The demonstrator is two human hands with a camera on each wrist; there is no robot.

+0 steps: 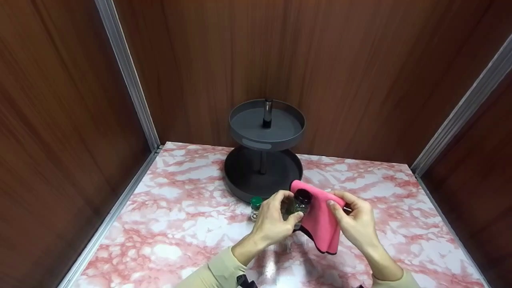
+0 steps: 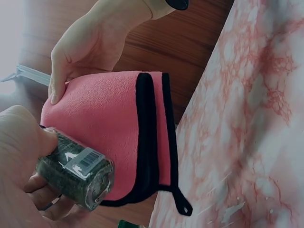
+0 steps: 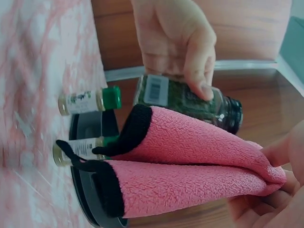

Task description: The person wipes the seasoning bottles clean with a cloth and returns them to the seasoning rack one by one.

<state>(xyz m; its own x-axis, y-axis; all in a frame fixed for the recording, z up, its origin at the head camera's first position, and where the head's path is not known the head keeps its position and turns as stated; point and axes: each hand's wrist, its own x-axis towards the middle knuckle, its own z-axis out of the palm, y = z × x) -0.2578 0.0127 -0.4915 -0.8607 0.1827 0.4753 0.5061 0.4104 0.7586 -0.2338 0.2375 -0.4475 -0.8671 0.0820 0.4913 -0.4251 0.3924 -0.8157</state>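
Note:
My left hand (image 1: pixel 272 224) grips a clear spice jar (image 3: pixel 190 102) with a black cap and dark green flakes inside. A barcode label shows on its side in both wrist views. From my right hand (image 1: pixel 358 218) hangs a folded pink cloth (image 1: pixel 320 218), its upper edge pinched between thumb and fingers. Black trim and a small hanging loop edge this fleecy cloth. The jar is right beside the cloth, above the table; whether they touch is hard to tell. Two green-capped spice jars stand on the table, one nearer (image 3: pixel 80 102) and another (image 3: pixel 78 149) partly behind the cloth's loop.
Behind the hands stands a dark two-tier round turntable (image 1: pixel 236 184) with a central post. The table (image 1: pixel 192 232) has a red-and-white marbled top. Wood-look panels (image 1: pixel 340 80) with metal corner rails enclose it at the back and sides.

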